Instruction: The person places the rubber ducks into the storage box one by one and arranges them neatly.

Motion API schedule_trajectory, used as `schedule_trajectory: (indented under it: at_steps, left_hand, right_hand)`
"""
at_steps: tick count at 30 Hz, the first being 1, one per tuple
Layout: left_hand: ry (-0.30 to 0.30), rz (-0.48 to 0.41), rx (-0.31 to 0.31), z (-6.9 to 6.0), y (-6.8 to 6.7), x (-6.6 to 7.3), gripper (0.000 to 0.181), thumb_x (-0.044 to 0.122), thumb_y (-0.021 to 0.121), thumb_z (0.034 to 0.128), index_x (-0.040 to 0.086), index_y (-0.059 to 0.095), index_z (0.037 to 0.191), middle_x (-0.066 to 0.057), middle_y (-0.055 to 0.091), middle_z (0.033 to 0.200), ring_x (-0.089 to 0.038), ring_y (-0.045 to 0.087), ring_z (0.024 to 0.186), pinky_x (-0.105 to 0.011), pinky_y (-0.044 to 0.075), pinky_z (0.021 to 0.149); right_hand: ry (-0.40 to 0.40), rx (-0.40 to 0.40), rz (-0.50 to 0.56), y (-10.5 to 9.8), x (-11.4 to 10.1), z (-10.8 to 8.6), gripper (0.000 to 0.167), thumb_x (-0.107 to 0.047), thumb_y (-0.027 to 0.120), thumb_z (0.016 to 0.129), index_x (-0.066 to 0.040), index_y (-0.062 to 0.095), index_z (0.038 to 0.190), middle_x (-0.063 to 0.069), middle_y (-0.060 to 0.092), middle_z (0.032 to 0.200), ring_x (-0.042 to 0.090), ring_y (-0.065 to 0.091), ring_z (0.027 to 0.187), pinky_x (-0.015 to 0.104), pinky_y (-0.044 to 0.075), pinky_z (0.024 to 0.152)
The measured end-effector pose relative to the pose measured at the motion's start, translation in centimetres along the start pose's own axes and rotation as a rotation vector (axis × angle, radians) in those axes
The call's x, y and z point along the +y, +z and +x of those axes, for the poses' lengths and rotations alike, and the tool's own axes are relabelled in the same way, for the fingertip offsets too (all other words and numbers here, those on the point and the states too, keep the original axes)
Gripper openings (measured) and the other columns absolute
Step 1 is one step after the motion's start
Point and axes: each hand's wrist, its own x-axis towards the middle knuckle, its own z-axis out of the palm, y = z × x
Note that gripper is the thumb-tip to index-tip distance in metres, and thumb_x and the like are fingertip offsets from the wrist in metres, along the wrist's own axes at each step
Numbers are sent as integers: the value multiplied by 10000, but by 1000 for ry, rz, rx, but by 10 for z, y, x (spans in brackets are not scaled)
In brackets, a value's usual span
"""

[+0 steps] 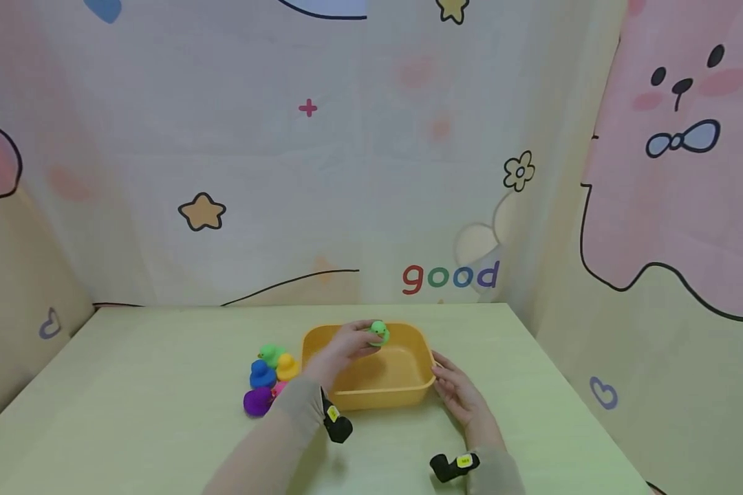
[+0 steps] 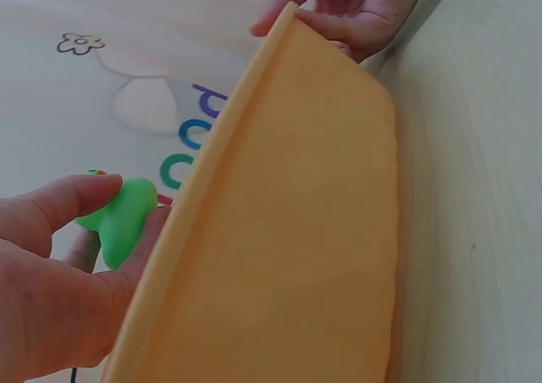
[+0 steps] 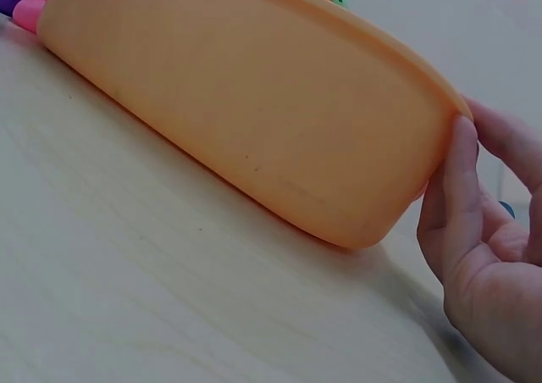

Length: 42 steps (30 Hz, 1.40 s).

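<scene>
A small green rubber duck [image 1: 379, 333] is pinched between the thumb and fingers of my left hand [image 1: 354, 342], above the inside of a yellow-orange plastic bin [image 1: 378, 399]. In the left wrist view, the green duck [image 2: 127, 222] is beside the bin's rim, partly covered by the fingers. My right hand [image 1: 461, 393] grips the bin's right side at the rim, the right wrist view showing its fingers [image 3: 461, 175] against the outer wall. The bin stands flat on the table, and the part of its floor in the head view holds nothing.
Left of the bin is a cluster of rubber ducks: another green duck [image 1: 270, 355], a yellow duck [image 1: 287, 368], a blue duck [image 1: 262, 375], a purple duck [image 1: 257, 402] and a pink duck [image 1: 278, 389] partly behind my sleeve. Printed cloth walls surround the pale table [image 1: 161, 385].
</scene>
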Motion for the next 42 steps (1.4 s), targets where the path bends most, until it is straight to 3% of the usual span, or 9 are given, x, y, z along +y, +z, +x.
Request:
schedule_trajectory:
  at_steps: [6, 13, 15, 17, 22, 24, 34, 38, 42]
  left_hand:
    - [-27, 39, -7, 15, 16, -4, 504, -94, 598, 877, -69, 494, 1370, -238, 594, 1231, -285, 637, 1033, -405, 520, 982]
    - [-25, 94, -45, 124, -2, -87, 515, -49, 754, 769, -11, 602, 1259, -148, 638, 1085, -259, 648, 912, -340, 585, 796]
    - [-48, 106, -47, 139, -3, -102, 505, -32, 783, 744, 2, 626, 1222, -116, 648, 1040, -213, 647, 848, -293, 583, 742]
    - [-61, 144, -30, 132, 3, -99, 489, -32, 795, 727, 9, 646, 1191, -96, 654, 980, -142, 573, 667, -229, 523, 594]
    - [-118, 278, 65, 29, 43, -18, 457, -88, 675, 823, -77, 583, 1270, -144, 638, 1033, -87, 329, 526, -182, 324, 494]
    - [-123, 293, 75, 13, 49, -5, 468, -92, 659, 830, -90, 564, 1288, -138, 629, 1045, -69, 312, 503, -162, 306, 483]
    - [-134, 388, 81, 34, 45, -25, 490, -77, 730, 780, -38, 620, 1256, -76, 628, 1019, -61, 257, 472, -178, 257, 475]
    - [-110, 448, 95, 49, 44, -37, 523, -111, 766, 725, -1, 658, 1225, -104, 645, 1141, -139, 457, 613, -232, 432, 592]
    - [-61, 489, 88, 106, 29, -83, 483, -68, 850, 648, 45, 725, 1100, -112, 657, 1105, -218, 597, 906, -298, 537, 803]
  right_hand:
    - [17, -1, 15, 1, 0, 0, 299, 50, 452, 985, -148, 577, 1172, 3, 656, 1016, 28, 659, 815, 101, 533, 727]
    - [11, 7, 20, 1, 3, 0, 299, 54, 455, 977, -141, 579, 1168, 6, 640, 990, 30, 650, 805, 105, 534, 726]
    - [10, 12, 12, 1, 4, 0, 327, 54, 450, 980, -108, 550, 1246, 5, 632, 1009, 31, 649, 826, 106, 533, 741]
    - [12, 19, -5, 1, 5, 0, 384, 48, 448, 983, -72, 484, 1346, -5, 633, 1044, 29, 648, 867, 108, 531, 768]
    - [21, 42, -31, 3, 4, -1, 513, 22, 461, 989, -20, 332, 1483, -24, 641, 1073, 33, 651, 917, 119, 530, 803]
    - [22, 45, -35, 3, 4, 0, 506, 17, 459, 989, -27, 343, 1480, -26, 643, 1065, 35, 652, 911, 120, 531, 801]
    - [37, 3, 4, 1, 3, 1, 321, 19, 456, 995, -141, 530, 1263, -15, 644, 989, 27, 638, 819, 114, 535, 735]
    - [35, 1, -1, 0, 2, 1, 333, 17, 462, 994, -138, 525, 1282, -19, 634, 988, 24, 630, 813, 113, 534, 737]
    - [15, 16, -22, -2, 1, 2, 318, 18, 471, 988, -141, 553, 1252, -18, 633, 986, 26, 630, 820, 115, 534, 749]
